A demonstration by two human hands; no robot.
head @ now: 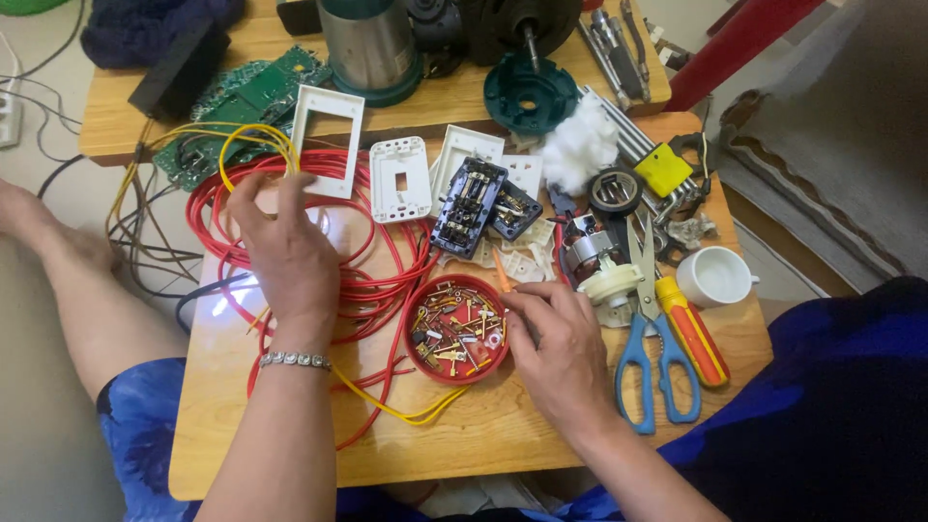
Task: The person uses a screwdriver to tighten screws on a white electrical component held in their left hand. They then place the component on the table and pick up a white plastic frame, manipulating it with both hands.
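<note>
My left hand (287, 249) rests palm down on a tangle of red wire (382, 253), fingers spread, near a white switch frame (330, 140). A bracelet sits on that wrist. My right hand (557, 340) lies beside a round red lid (457, 330) filled with several small brass and metal parts. Its fingertips touch the lid's right rim, and whether they pinch anything is hidden. A dark switch module (469, 206) lies just beyond the lid.
On the small wooden table (483, 435) lie blue-handled scissors (646, 358), an orange screwdriver (693, 331), a white cup (716, 276), a tape roll (615, 190), hex keys, white cotton and a green circuit board (253, 101). A second table behind holds a metal cylinder and motor parts.
</note>
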